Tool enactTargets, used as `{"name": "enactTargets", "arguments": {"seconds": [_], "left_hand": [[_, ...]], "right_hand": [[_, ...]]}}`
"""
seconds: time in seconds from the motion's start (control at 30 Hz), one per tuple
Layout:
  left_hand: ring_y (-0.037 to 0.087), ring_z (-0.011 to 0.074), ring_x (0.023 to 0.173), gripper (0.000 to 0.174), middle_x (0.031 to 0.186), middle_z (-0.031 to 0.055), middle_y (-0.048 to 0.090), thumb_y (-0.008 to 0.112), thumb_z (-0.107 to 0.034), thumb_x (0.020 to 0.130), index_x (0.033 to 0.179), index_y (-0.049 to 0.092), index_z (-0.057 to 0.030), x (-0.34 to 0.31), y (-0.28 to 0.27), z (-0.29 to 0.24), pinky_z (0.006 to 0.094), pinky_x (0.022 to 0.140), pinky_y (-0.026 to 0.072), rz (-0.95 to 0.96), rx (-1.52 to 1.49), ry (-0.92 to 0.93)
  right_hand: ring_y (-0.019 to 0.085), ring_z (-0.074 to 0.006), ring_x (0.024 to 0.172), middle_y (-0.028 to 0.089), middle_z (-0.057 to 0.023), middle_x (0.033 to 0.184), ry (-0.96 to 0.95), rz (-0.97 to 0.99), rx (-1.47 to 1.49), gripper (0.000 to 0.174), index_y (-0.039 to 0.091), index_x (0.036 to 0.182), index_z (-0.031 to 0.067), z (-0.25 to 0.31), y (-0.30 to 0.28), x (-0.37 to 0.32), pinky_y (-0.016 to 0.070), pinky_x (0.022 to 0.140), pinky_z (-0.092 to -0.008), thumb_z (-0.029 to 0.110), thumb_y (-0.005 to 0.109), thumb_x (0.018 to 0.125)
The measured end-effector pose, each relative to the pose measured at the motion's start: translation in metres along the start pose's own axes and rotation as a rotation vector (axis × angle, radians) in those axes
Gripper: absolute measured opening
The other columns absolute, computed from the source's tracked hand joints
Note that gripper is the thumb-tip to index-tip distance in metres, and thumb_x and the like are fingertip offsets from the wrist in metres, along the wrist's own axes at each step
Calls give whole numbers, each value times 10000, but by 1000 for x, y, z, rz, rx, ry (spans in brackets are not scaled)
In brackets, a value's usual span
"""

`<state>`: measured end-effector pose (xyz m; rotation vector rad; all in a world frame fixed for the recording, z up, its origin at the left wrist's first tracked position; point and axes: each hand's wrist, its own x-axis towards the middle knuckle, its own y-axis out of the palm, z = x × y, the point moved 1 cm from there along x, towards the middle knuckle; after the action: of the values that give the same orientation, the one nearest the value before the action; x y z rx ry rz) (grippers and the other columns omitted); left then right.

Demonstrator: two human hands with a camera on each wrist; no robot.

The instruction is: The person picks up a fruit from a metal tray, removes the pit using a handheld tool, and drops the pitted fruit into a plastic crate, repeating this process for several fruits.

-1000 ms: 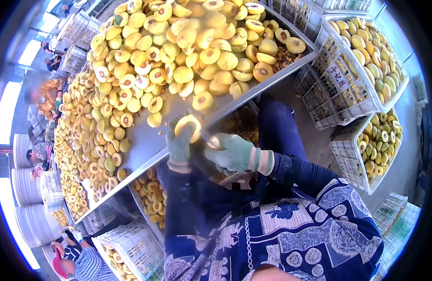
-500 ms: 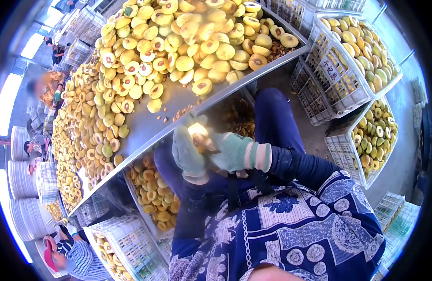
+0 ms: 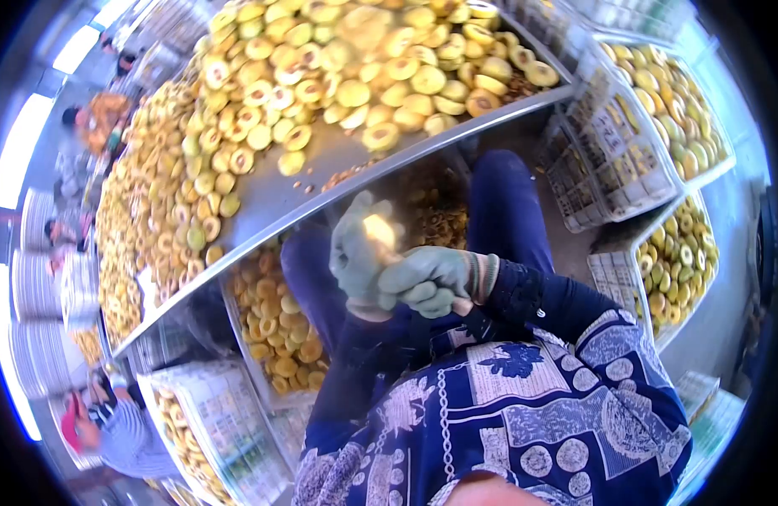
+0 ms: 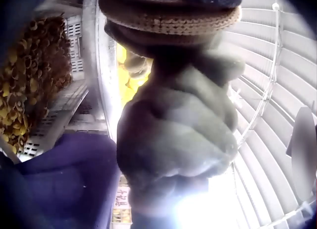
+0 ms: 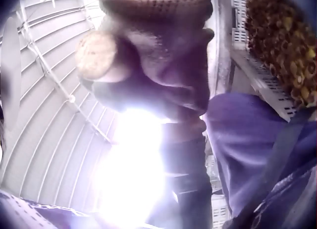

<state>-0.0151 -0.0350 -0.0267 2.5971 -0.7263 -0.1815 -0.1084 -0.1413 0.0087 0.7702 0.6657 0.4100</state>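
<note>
Both hands wear pale green knit gloves and meet above the lap, in front of the metal tray [image 3: 355,175]. My left hand [image 3: 355,257] holds a yellow peach half [image 3: 378,230], brightly lit and partly covered by the fingers. My right hand [image 3: 429,278] touches the left and grips a wooden-handled tool [image 3: 463,306]. In the right wrist view the round butt of its handle [image 5: 96,55] sticks out of the right fist; its working end is hidden at the fruit. The left wrist view shows the left glove [image 4: 178,125] with curled fingers.
Peach halves [image 3: 279,101] heap the tray, with loose stones [image 3: 347,175] near its edge. A crate of peaches [image 3: 279,337] stands below at left, another with cut pieces [image 3: 440,215] between the knees. Stacked crates [image 3: 604,160] stand at right. People [image 3: 132,434] sit along the left.
Both hands have drawn back from the tray's edge to above the lap and come together. The peach half has moved with the left hand; the tool stays in the right.
</note>
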Motion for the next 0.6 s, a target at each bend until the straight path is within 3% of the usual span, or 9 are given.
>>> {"name": "enactTargets", "arguments": {"seconds": [0.07,0.13,0.2,0.3,0.33,0.37,0.4,0.5,0.6], "left_hand": [[635,163,707,387,1028,165,649,569,-209,938,1248,524,19,-6,9,-5,206,546,511,-67,-79,37],[638,171,723,379,1042,167,648,595,-167,922,1245,527,18,-12,12,-2,209,537,508,-207,-111,126],[641,192,836,331,1115,163,626,593,-102,912,1217,541,16,-14,3,-7,245,620,542,-219,-289,127],[628,208,965,277,1140,148,611,580,-79,909,1177,560,-8,-17,-38,-18,284,740,568,-420,6,426],[619,217,996,261,1147,139,609,580,-88,910,1161,578,-18,-23,-62,-32,287,762,557,-452,9,313],[614,216,997,243,1122,126,623,572,-100,917,1146,599,-23,-30,-82,-38,289,795,539,-552,148,454],[608,198,989,244,1114,111,630,567,-131,923,1138,610,-24,-42,-111,-43,286,841,502,-684,222,336],[570,171,988,281,1081,108,641,560,-205,937,1081,638,23,-70,-200,-58,291,875,445,-610,839,335],[580,161,896,260,1043,113,651,561,-174,935,1036,653,47,-50,-205,-61,293,813,473,-486,841,340]], "right_hand": [[356,-38,321,392,84,480,-81,396,447,303,583,940,-27,-19,-18,14,276,283,-211,244,456,983],[353,-22,321,375,102,472,-71,542,630,354,566,912,-38,-27,-18,16,296,302,-198,251,389,1014],[349,-22,318,366,104,480,-132,521,621,342,526,851,-39,-28,-5,15,302,307,-193,220,374,1015],[360,-41,320,389,82,501,-165,578,555,330,541,879,-42,-26,-12,16,306,311,-200,211,377,1014],[372,-51,333,406,66,514,-78,327,360,316,551,896,-40,-20,-15,16,312,324,-196,218,404,1002],[384,-60,346,422,51,527,4,75,163,304,561,912,-39,-14,-18,14,318,338,-192,225,430,991],[417,-77,357,454,28,533,112,-257,-26,316,596,963,-34,-6,-10,14,312,285,-217,272,577,887],[447,-91,384,500,7,552,71,-488,-169,293,622,878,-2,-8,-19,20,328,308,-237,290,605,856],[480,-113,414,523,-12,566,30,-553,-76,231,621,816,33,-3,-29,19,367,377,-274,263,623,830]]}}
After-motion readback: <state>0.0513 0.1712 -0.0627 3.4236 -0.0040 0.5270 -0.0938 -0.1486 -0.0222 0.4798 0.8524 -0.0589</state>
